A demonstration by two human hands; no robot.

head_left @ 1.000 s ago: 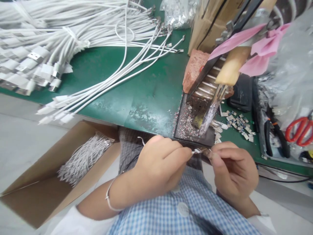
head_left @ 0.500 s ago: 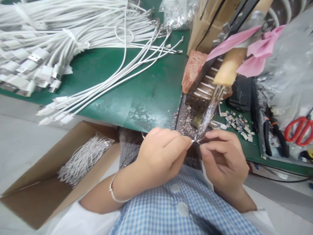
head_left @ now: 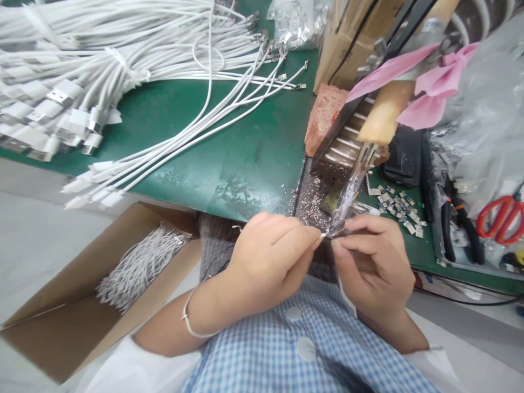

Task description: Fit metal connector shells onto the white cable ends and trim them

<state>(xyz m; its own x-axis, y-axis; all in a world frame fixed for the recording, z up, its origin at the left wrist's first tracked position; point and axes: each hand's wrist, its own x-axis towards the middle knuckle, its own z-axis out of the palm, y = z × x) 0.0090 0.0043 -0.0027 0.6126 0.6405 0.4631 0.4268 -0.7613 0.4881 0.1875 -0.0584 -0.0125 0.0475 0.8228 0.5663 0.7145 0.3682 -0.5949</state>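
Note:
My left hand [head_left: 275, 256] is closed in a pinch, and the white cable's end [head_left: 323, 235] pokes out from its thumb and forefinger. Facing it, my right hand [head_left: 374, 265] pinches a thin wire with thumb and fingertips; its kind is too fine to make out. Both sets of fingertips meet close to the lower end of a soldering iron [head_left: 347, 194], which points down between them from its wooden handle [head_left: 380, 112]. The rest of the held cable is mostly hidden behind my left hand.
Bundled white USB cables [head_left: 135, 33] and a looser group [head_left: 176, 142] lie on the green table [head_left: 254, 147]. A brick [head_left: 325, 117] stands by the iron. Small metal connectors [head_left: 399, 206], pliers [head_left: 462, 224] and red-handled scissors [head_left: 499, 218] are rightward. A cardboard box [head_left: 53, 338] holds more cables.
My right fingertips have shifted slightly left and up toward the cable's end, and the thin wire has moved with them. My left hand stays nearly where it was.

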